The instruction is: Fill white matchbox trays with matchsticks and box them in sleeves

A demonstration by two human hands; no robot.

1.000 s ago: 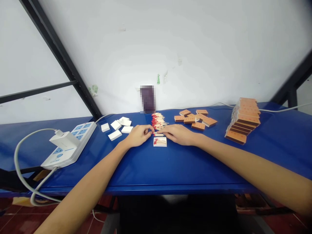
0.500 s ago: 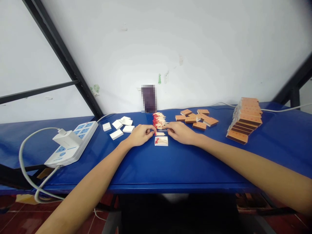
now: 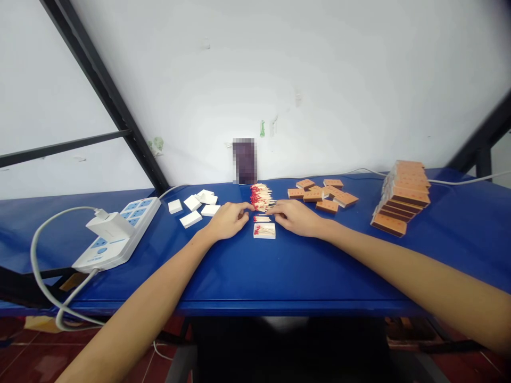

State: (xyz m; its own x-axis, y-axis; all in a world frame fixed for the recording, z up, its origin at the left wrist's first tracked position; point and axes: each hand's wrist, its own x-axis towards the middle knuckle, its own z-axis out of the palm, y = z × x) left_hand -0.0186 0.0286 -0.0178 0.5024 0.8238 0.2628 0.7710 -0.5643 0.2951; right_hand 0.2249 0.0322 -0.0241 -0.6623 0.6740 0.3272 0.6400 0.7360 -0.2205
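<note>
A pile of red-headed matches lies on the blue table, heads to the left. My left hand is at its left side, forefinger stretched to the red heads and thumb apart below. At the other side, my right hand has its forefinger at the bare stick ends, thumb lower down. Neither hand shows a match between its fingers. Between the hands lies a small row of matches, apart from the pile. Just in front of it sits a white matchbox tray with several matches inside.
Several white matchbox trays lie left of my left hand. Orange matchbox sleeves are scattered at the right, and a stack of matchboxes stands farther right. A power strip with a plugged-in charger and cable is at the left.
My left forefinger has lifted away from the small row to the pile's lower heads, parting from the thumb. My right hand has shifted slightly. The tray stays in place.
</note>
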